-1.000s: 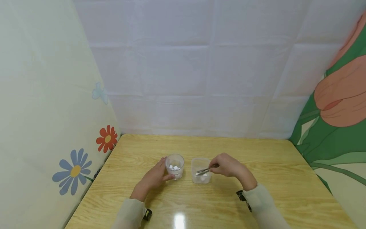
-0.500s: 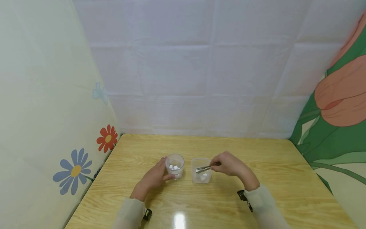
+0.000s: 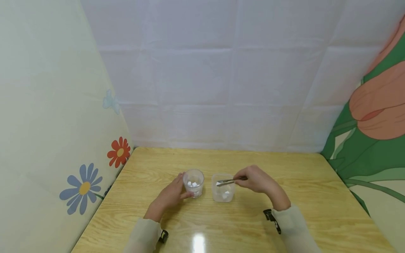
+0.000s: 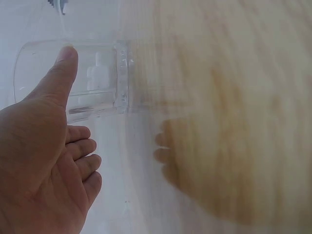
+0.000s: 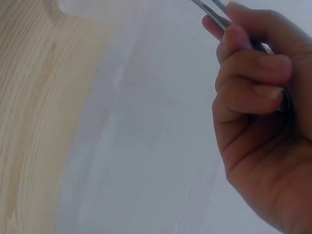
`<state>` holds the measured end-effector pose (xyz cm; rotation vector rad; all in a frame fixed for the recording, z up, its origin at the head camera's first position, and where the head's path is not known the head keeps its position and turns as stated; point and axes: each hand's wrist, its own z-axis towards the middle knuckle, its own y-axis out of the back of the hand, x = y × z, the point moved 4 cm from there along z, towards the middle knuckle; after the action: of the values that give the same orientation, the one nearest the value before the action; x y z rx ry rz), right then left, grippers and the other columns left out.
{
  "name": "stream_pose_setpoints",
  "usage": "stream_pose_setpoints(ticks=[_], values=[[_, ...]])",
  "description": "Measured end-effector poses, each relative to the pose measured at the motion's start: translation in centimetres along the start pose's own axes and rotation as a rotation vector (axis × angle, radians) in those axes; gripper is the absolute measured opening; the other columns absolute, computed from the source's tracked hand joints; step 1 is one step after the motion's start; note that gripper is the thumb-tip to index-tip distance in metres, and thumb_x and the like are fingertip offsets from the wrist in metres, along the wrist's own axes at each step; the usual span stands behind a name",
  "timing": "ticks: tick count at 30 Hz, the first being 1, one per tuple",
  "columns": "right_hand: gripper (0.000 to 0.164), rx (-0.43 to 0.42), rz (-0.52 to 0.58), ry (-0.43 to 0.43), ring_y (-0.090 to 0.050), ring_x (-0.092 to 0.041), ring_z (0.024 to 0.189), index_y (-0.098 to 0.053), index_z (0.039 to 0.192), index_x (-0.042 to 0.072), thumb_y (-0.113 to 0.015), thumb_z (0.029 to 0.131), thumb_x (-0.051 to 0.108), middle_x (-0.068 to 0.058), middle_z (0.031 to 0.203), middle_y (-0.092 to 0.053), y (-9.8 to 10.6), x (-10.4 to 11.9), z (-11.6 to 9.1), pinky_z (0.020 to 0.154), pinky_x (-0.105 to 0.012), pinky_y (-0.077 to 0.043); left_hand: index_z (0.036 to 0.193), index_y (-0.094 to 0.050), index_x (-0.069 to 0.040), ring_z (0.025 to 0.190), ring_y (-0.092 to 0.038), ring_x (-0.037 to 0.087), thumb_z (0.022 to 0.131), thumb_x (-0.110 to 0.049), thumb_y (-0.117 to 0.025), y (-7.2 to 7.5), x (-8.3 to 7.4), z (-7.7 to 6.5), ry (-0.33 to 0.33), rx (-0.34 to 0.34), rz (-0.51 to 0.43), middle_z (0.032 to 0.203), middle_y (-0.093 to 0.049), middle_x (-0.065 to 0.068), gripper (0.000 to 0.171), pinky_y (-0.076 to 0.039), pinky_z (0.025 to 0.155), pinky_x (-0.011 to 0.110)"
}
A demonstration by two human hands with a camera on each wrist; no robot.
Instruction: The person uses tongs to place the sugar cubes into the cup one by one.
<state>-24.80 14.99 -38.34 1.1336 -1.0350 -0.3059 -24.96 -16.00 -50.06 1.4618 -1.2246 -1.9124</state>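
Note:
In the head view my left hand (image 3: 171,194) holds a clear glass (image 3: 193,183) with several white cubes (image 3: 191,184) in it. The left wrist view shows the thumb laid along the glass's near side, the fingers curled on its other side. My right hand (image 3: 257,180) grips small metal tongs (image 3: 228,181) by their back end; the right wrist view shows its fingers folded around them. The tong tips are over a clear square plastic container (image 3: 214,197). One white cube (image 3: 218,183) is at the tips, seemingly between them. Another white cube (image 3: 226,194) lies inside the container.
Both vessels stand side by side on a wood-grain table (image 3: 272,228). A pale cloth (image 3: 190,77) hangs behind the table's back edge. Flower-printed cloths (image 3: 84,188) flank the left and right sides.
The tongs have risen out of the container's bottom and shifted slightly toward its back, with a cube at their tips moving along. My right hand has drifted right and back; the left stays on the glass.

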Motion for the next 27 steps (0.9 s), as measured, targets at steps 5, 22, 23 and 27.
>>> stream_pose_setpoints(ticks=[5, 22, 23, 27], values=[[0.017, -0.019, -0.003, 0.004, -0.058, -0.001, 0.067, -0.078, 0.107, 0.004, -0.069, 0.097, 0.014, -0.001, 0.094, -0.076, 0.2, 0.1, -0.2, 0.058, -0.022, -0.049, 0.161, -0.024, -0.005, 0.154, -0.020, 0.035, 0.092, -0.056, -0.065, 0.1, -0.1, 0.0, -0.010, -0.008, 0.002, 0.165, -0.027, 0.016, 0.094, -0.025, 0.122, 0.052], [0.017, -0.084, 0.005, 0.047, -0.069, -0.008, 0.081, -0.079, 0.107, 0.006, -0.070, 0.097, 0.016, -0.002, 0.097, -0.077, 0.9, 1.0, -0.1, 0.067, -0.024, -0.056, 0.161, -0.025, -0.006, 0.153, -0.021, 0.035, 0.092, -0.056, -0.066, 0.1, 0.0, 0.1, -0.016, -0.009, 0.013, 0.165, -0.027, 0.015, 0.093, -0.027, 0.122, 0.053], [0.016, -0.090, 0.006, 0.048, -0.070, -0.008, 0.081, -0.079, 0.107, 0.006, -0.070, 0.097, 0.015, -0.002, 0.097, -0.077, 0.9, 1.0, 0.0, 0.067, -0.024, -0.057, 0.161, -0.025, -0.006, 0.153, -0.021, 0.035, 0.092, -0.056, -0.066, 0.1, 0.0, 0.1, -0.015, -0.008, 0.013, 0.165, -0.027, 0.016, 0.094, -0.027, 0.122, 0.053], [0.017, -0.104, 0.011, 0.057, -0.071, -0.010, 0.083, -0.079, 0.107, 0.006, -0.069, 0.097, 0.016, -0.003, 0.099, -0.077, 1.0, 1.2, 0.0, 0.069, -0.024, -0.058, 0.161, -0.025, -0.006, 0.154, -0.021, 0.035, 0.093, -0.055, -0.066, 0.1, -0.1, 0.1, -0.016, -0.008, 0.010, 0.165, -0.027, 0.016, 0.094, -0.026, 0.122, 0.052]])
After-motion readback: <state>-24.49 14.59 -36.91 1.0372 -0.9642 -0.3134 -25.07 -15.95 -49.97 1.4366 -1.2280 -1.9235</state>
